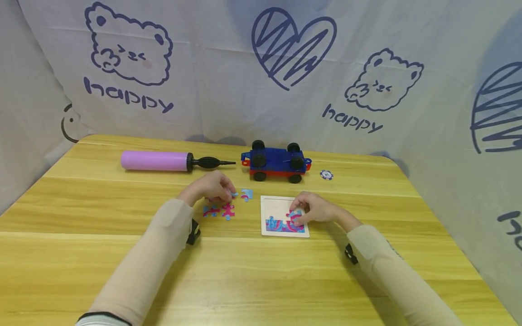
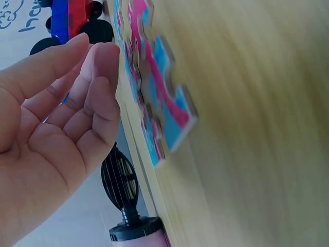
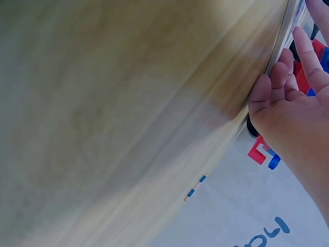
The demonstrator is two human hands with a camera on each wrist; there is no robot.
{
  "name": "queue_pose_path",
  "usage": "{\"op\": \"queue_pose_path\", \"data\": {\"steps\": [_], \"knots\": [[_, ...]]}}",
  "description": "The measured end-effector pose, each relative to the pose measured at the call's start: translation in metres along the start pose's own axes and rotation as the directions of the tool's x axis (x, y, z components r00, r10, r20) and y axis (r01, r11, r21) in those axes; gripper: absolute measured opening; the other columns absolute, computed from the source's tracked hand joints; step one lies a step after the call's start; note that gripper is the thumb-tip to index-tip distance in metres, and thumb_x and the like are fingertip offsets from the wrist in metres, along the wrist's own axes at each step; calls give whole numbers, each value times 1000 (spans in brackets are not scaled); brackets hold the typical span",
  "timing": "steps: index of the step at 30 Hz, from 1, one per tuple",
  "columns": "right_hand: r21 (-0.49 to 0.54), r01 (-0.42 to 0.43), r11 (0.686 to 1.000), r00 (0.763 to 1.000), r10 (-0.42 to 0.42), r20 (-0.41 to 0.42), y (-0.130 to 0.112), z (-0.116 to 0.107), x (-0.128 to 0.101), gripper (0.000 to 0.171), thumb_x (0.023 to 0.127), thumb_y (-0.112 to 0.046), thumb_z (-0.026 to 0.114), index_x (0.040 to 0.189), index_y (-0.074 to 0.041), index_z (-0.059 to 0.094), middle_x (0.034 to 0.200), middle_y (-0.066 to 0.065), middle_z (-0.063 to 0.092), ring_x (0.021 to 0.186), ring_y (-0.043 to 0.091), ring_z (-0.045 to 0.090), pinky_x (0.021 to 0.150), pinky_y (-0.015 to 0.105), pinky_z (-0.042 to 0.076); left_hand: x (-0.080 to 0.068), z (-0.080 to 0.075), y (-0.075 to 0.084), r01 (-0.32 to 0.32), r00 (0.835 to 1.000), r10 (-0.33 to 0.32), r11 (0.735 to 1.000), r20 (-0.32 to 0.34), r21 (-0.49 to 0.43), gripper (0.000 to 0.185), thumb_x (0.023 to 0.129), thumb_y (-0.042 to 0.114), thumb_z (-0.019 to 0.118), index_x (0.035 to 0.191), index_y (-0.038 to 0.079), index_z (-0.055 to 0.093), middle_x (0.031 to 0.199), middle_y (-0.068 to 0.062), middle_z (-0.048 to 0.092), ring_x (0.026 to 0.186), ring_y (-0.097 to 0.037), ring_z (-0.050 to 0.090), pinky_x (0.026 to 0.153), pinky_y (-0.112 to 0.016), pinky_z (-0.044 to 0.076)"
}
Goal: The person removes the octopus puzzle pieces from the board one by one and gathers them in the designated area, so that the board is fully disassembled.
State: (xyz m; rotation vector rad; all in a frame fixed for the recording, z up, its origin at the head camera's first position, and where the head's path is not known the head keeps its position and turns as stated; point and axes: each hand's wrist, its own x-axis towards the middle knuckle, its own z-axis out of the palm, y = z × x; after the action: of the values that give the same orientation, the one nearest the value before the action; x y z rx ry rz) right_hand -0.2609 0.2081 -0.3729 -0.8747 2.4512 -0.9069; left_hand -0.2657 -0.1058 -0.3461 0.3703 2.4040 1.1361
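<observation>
From where I stand, I see a person at a wooden bench (image 1: 253, 276), both hands over a puzzle. The right hand (image 1: 316, 209) is at the white-rimmed puzzle tray (image 1: 263, 216), out from the middle of the bench's far edge; its thumb and forefinger, set a little apart, pinch a pink-and-blue piece (image 1: 297, 216) towards the tray's right edge. More pieces (image 1: 276, 225) fill the tray's near edge, while its far left corner shows bare backing. Left of the tray, the left hand (image 1: 211, 186) bends its fingers over the loose pieces (image 1: 228, 211), thumb and forefinger nearly meeting; I can't tell whether it has hold of one. A single blue piece (image 1: 246, 194) lies just right of those fingertips. Along the far edge, a purple pump (image 1: 155, 160) lies towards the far left corner, its black nozzle pointing at a blue-and-red wheeled toy (image 1: 281, 158). A round chip (image 1: 326, 174) lies right of the toy, and behind hangs a white cloth (image 1: 220, 59) drawn with bears and hearts.
</observation>
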Motion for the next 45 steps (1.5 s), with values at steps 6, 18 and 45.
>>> {"op": "queue_pose_path", "data": {"steps": [6, 18, 45], "knots": [[-2, 9, 1000, 1000, -9, 3, 2, 0, 1, 33, 69, -12, 76, 95, -2, 61, 87, 4, 50, 77, 19, 39, 64, 25, 34, 3, 6, 4, -44, 999, 44, 999, -14, -8, 21, 78, -4, 62, 98, -8, 61, 78, -9, 65, 66, -17, 60, 65, -31, 50], [-9, 52, 999, 998, -52, 19, 3, -2, -2, 37, 66, -14, 78, 97, -1, 61, 89, 6, 50, 78, 19, 38, 67, 28, 32, 10, 15, 11, -71, 997, 72, 997, 8, -41, 19, 78, -5, 63, 96, -9, 62, 75, -9, 63, 59, -15, 54, 59, -28, 48], [-87, 6, 996, 1000, -5, 9, 3, -5, -5, 48, 67, -18, 79, 107, 0, 59, 94, 8, 45, 83, 21, 37, 71, 30, 33, 35, 49, 40, -73, 991, 77, 997, 113, -36, 16, 79, 1, 64, 95, -4, 65, 66, -5, 60, 55, -12, 51, 54, -22, 44]]}}
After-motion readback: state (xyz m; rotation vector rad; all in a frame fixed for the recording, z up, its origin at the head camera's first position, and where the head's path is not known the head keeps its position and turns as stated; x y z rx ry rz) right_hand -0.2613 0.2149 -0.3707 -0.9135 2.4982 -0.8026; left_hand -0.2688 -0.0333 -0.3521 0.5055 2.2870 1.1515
